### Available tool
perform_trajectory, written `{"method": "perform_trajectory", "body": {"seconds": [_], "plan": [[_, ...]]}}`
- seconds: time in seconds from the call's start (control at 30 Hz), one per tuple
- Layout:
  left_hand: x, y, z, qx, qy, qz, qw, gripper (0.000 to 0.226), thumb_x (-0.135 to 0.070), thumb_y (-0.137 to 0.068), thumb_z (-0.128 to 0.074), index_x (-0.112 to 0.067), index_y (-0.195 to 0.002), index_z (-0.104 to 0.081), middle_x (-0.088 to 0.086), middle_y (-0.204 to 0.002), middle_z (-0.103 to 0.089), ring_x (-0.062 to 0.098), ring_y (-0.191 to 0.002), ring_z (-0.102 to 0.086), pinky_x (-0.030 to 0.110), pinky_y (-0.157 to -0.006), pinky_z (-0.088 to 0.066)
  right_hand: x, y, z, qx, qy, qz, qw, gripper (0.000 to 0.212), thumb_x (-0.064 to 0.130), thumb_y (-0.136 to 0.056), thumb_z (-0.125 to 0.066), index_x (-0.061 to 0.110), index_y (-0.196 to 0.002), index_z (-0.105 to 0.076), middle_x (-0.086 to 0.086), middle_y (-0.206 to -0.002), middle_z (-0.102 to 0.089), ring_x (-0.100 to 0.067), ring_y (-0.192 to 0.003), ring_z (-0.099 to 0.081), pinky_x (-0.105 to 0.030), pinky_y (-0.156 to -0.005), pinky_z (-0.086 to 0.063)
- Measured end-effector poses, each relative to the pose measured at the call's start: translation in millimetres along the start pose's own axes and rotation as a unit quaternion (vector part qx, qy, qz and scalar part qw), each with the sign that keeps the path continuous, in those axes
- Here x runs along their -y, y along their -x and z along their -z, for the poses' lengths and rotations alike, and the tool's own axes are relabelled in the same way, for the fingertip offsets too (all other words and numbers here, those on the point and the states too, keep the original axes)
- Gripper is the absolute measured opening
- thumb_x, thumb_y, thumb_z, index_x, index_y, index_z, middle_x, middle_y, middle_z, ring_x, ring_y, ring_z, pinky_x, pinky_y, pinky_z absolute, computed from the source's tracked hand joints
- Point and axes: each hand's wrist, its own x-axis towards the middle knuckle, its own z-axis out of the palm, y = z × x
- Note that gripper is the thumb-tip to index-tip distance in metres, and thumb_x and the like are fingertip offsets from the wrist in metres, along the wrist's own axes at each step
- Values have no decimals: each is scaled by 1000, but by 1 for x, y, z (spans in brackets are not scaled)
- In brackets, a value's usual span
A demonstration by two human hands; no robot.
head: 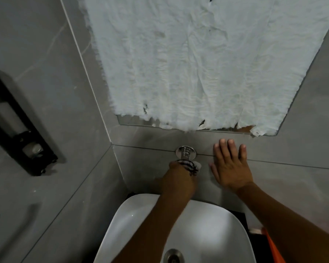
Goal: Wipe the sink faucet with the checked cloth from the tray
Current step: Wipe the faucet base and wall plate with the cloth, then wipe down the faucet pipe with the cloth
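Note:
A chrome faucet (185,151) comes out of the grey tiled wall above the white sink (133,219). My left hand (179,180) grips the checked cloth (191,166), which is wrapped around the faucet's spout just below its round wall plate. The rest of the spout is hidden under the cloth and my hand. My right hand (231,165) lies flat against the wall tile to the right of the faucet, fingers spread, holding nothing.
A mirror covered with crumpled white paper (179,63) hangs above the faucet. A black dispenser (17,126) is mounted on the left wall. The sink drain (173,257) shows at the bottom. An orange object (273,247) sits at the lower right.

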Motion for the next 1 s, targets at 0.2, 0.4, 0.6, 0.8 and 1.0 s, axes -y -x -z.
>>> {"method": "perform_trajectory", "body": {"seconds": [0.2, 0.4, 0.6, 0.8, 1.0], "plan": [[51, 54, -62, -95, 296, -29, 950, 69, -23, -86, -70, -22, -143, -31, 11, -138, -55, 28, -124, -57, 51, -109, -44, 1, 1, 1, 17, -8, 3, 1000, 81, 46, -92, -45, 6, -154, -11, -9, -166, 21, -30, -153, 18, -55, -121, 11], [57, 48, -61, 87, 734, 117, 664, 44, 7, -83, -63, -2, -125, -58, 22, -107, -71, 34, -94, -70, 38, -75, -62, 2, 2, -3, 8, -15, 7, 1000, 81, 46, -93, -43, 6, -155, -10, -11, -166, 19, -31, -153, 17, -55, -122, 12], [58, 65, -53, 183, 843, 137, 487, 34, 8, -82, -51, 2, -112, -68, 26, -110, -72, 40, -97, -71, 46, -88, -58, 4, 3, 0, 24, -20, 1, 1000, 82, 44, -92, -50, 4, -154, -15, -12, -166, 21, -32, -153, 18, -58, -121, 8], [56, 58, -43, -22, 455, 61, 888, 40, 4, -89, -60, 6, -128, -52, 25, -108, -67, 40, -96, -66, 43, -88, -59, 11, 2, 18, 82, -57, -32, 995, 80, 39, -93, -52, 1, -153, -14, -17, -165, 8, -33, -151, 23, -64, -118, -3], [54, 64, -34, -102, 301, -67, 946, 69, -4, -86, -65, -14, -147, -36, 0, -141, -48, 13, -127, -49, 33, -110, -44, 76, 5, 96, 255, -420, -337, 803, 90, 80, -83, -33, 15, -144, -43, -20, -156, -34, -37, -145, -32, -46, -114, -36]]}}
